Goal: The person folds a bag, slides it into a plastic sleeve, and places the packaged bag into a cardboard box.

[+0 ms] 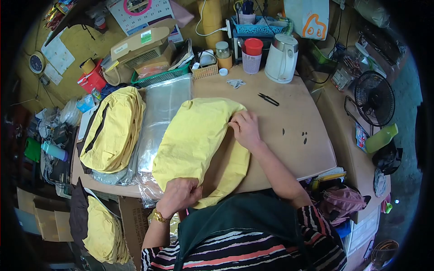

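Observation:
A yellow fabric bag (194, 135) lies across the tabletop in front of me, with a strip or flap of the same cloth curving below its right side. My left hand (181, 194), with a gold watch at the wrist, is closed on the bag's near end. At the far right edge, my right hand (245, 128) pinches the cloth, and its fingertips are partly hidden by a fold. Left of the bag, clear plastic sleeves (165, 104) lie flat. Beyond them sits a stack of yellow bags (115, 135) with a dark zipper showing.
Thread snips (269, 99) lie on the brown tabletop (298, 144), right of my hands. A white electric kettle (281, 58), a red-topped cup (252, 47) and baskets line the back. A black fan (374, 98) stands at right. More yellow bags (104, 230) hang low at left.

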### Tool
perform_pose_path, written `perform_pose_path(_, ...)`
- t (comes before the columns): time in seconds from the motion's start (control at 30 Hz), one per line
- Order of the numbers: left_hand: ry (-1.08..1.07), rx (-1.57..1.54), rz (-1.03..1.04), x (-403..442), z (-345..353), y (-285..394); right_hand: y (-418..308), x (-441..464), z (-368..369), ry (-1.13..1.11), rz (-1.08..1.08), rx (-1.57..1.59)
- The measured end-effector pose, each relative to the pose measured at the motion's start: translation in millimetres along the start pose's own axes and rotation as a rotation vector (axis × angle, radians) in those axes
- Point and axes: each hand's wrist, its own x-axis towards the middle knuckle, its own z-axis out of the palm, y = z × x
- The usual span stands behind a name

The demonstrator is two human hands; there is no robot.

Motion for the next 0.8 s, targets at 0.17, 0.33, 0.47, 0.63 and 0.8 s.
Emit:
perform_pose_path(0.17,0.112,0.104,-0.054,-12,-2,-16,15,11,-24,0.375,0.084,-0.327)
perform_pose_path(0.33,0.352,0.290,-0.192,4,-16,-20,53,-9,-37,0.294,0.472,0.315)
perform_pose_path(0.47,0.271,-0.155,0.107,44,28,1,51,-17,-52,-0.240,0.968,0.344)
perform_pose_path(0.63,0.375,0.103,0.179,131,113,21,48,-27,-24,-0.198,0.694,0.395)
perform_pose_path(0.8,0.256,-0.128,0.102,139,84,17,18,-44,-58,-0.152,1.003,0.777)
